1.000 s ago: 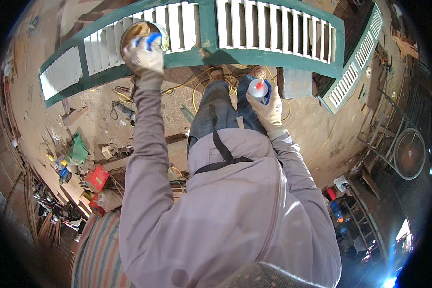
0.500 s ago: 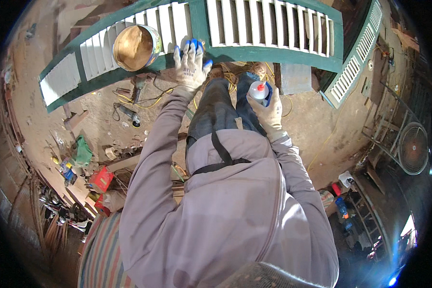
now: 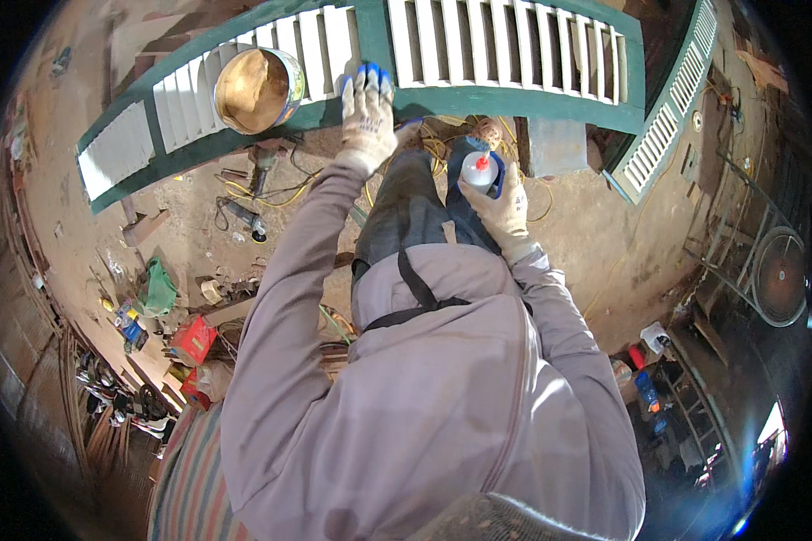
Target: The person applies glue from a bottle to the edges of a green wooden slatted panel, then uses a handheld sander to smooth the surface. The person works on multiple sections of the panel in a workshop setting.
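A round tin stood on the green-framed shutter at its near edge, left of the crossbar, seemingly for easy reach. By the crossbar, the left hand lay flat, thumb out, grasping nothing visible, perhaps for support. Off that edge, the right hand gripped a white bottle upright, likely against spilling.

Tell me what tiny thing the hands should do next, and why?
Perhaps bring the bottle to the frame: the right hand holds it, red tip up, apart from the frame, while the left hand spreads over the frame's edge.
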`<state>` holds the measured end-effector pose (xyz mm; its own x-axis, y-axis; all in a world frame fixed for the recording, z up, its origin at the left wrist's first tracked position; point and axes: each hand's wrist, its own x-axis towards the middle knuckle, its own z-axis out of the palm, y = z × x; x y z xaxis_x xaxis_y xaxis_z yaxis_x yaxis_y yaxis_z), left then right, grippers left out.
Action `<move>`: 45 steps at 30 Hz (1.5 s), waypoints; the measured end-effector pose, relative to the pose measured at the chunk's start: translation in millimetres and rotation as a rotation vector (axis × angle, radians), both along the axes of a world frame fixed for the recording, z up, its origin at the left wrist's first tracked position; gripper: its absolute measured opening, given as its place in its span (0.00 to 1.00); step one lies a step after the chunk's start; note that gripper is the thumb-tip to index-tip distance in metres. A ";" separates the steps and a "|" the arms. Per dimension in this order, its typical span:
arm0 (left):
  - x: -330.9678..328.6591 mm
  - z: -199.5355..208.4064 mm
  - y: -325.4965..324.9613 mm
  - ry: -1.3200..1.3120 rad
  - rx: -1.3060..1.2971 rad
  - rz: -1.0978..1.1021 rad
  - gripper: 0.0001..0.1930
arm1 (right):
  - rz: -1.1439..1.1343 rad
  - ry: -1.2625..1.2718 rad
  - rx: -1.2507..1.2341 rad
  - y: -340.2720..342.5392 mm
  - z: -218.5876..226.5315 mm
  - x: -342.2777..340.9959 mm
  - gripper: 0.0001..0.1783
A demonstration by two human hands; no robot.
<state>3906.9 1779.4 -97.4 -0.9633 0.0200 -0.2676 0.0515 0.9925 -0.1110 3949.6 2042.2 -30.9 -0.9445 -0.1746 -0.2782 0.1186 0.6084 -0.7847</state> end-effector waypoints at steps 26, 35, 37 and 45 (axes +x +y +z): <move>5.4 -60.2 -32.2 0.158 -0.273 -0.132 0.53 | 0.075 -0.197 0.051 -81.9 -25.5 -16.3 0.41; 106.5 -2.6 -40.0 0.051 0.489 -0.226 0.45 | 0.146 -0.188 0.123 -108.0 -40.3 -28.4 0.43; 145.1 -7.0 -44.3 0.010 0.528 -0.048 0.44 | 0.193 -0.255 0.185 -116.4 -29.2 -36.5 0.46; 227.5 -24.0 -28.8 0.013 0.453 0.299 0.40 | 0.270 -0.330 0.300 -143.2 -20.9 -50.3 0.53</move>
